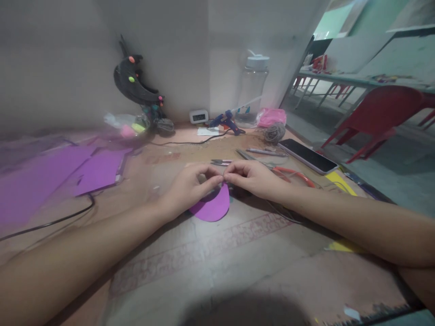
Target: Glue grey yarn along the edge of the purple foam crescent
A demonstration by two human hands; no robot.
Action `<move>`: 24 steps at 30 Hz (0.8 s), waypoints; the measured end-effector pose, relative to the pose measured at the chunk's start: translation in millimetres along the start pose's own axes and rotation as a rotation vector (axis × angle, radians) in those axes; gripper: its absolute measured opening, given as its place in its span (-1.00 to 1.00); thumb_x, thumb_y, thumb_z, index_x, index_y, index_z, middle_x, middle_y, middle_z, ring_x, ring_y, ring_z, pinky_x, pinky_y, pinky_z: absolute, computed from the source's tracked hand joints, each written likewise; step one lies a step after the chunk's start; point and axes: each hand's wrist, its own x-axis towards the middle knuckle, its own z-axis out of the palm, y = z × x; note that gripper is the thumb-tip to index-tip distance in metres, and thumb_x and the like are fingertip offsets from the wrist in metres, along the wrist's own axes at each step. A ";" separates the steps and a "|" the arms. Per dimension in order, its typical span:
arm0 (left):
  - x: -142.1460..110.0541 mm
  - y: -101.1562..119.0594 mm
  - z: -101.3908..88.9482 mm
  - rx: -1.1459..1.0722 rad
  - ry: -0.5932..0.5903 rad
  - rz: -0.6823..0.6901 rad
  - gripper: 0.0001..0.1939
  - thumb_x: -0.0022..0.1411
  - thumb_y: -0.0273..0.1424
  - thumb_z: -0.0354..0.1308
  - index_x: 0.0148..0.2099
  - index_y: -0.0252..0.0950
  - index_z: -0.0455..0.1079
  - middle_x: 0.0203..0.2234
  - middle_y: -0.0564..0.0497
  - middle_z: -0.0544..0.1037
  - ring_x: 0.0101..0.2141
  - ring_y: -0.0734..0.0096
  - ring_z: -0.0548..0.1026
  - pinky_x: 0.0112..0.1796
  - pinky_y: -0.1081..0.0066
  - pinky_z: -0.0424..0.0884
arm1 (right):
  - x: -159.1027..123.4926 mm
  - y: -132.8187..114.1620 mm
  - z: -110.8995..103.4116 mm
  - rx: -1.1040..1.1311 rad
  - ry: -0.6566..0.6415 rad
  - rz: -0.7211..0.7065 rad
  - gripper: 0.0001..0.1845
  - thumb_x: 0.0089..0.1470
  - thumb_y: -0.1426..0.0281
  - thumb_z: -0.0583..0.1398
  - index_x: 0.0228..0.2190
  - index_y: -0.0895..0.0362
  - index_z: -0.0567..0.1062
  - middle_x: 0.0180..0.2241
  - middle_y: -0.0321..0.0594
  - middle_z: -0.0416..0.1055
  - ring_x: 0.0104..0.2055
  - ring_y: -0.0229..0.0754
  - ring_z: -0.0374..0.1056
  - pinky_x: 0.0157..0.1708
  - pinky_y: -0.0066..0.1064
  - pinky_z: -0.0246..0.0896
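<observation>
A purple rounded cutout (212,208), thin like paper or foam sheet, is held at its narrow top end between both hands. My left hand (196,183) pinches that tip with thumb and forefinger, and its fingers hide part of the cutout. Close against it, my right hand (253,178) pinches at the same spot, fingertips touching or nearly touching the left ones. Small metal snips (220,162) lie just beyond the fingertips. Partly covered by my right hand and forearm are scissors with orange handles (299,174).
Purple sheets (102,171) and a black cord (50,222) lie left. At the back are a black crescent ornament (131,83), a clock (199,117), a blue glue gun (224,120), a bottle (253,86) and grey yarn (274,132). A phone (307,156) lies right, near a pen (267,152).
</observation>
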 end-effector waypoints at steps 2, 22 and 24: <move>0.0 -0.6 0.3 -0.035 -0.017 -0.031 -0.79 0.26 -0.26 0.15 -0.33 -0.28 0.49 -0.43 0.04 0.59 -0.37 0.40 0.50 -0.25 0.41 0.36 | 0.2 1.7 0.6 0.009 -0.003 -0.002 -0.77 0.14 0.23 0.17 -0.39 0.16 0.44 -0.58 -0.39 0.25 -0.56 -0.36 0.13 -0.55 -0.47 -0.05; 2.7 -12.0 1.9 -0.400 -0.060 -0.300 -0.74 0.24 -0.17 0.16 -0.31 -0.28 0.38 -0.43 0.02 0.53 -0.48 0.52 0.42 -0.44 0.47 0.33 | -1.6 -1.7 0.6 0.038 0.028 0.035 -0.78 0.14 0.24 0.17 -0.37 0.15 0.42 -0.61 -0.40 0.25 -0.58 -0.35 0.16 -0.55 -0.47 0.02; 2.7 -11.9 2.1 -0.403 -0.066 -0.304 -0.73 0.23 -0.16 0.17 -0.31 -0.28 0.37 -0.43 0.01 0.53 -0.50 0.52 0.41 -0.47 0.47 0.32 | -2.5 -3.1 0.5 0.051 0.025 0.047 -0.75 0.15 0.21 0.16 -0.38 0.15 0.42 -0.63 -0.40 0.25 -0.59 -0.35 0.17 -0.56 -0.47 0.02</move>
